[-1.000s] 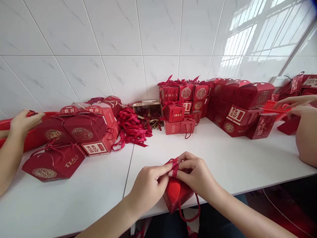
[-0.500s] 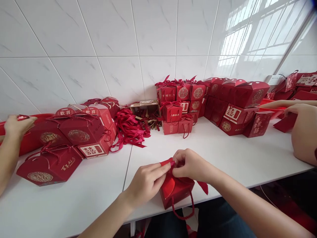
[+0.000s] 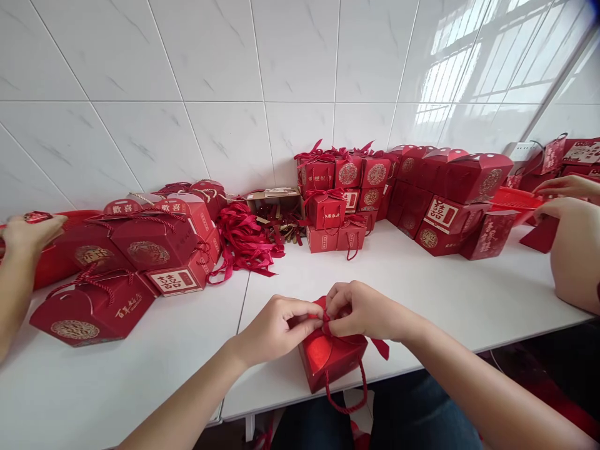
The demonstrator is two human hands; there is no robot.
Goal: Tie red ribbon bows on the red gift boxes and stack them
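A small red gift box (image 3: 328, 359) with a cord handle stands at the front edge of the white table (image 3: 422, 294). My left hand (image 3: 274, 328) and my right hand (image 3: 363, 309) meet over its top, both pinching a red ribbon (image 3: 325, 320) there. One ribbon end hangs to the right of the box. The cord loop dangles below the table edge.
Stacks of small red boxes (image 3: 337, 200) and larger red boxes (image 3: 450, 194) line the wall. A heap of loose red ribbons (image 3: 246, 240) lies beside an open carton (image 3: 276, 201). More red boxes (image 3: 140, 250) sit at left. Other people's hands work at far left (image 3: 28, 234) and far right (image 3: 567, 187).
My fingers have closed tighter on the ribbon at the box top. The box sits a little lower and flatter on the table. The person at left shifted a hand slightly.
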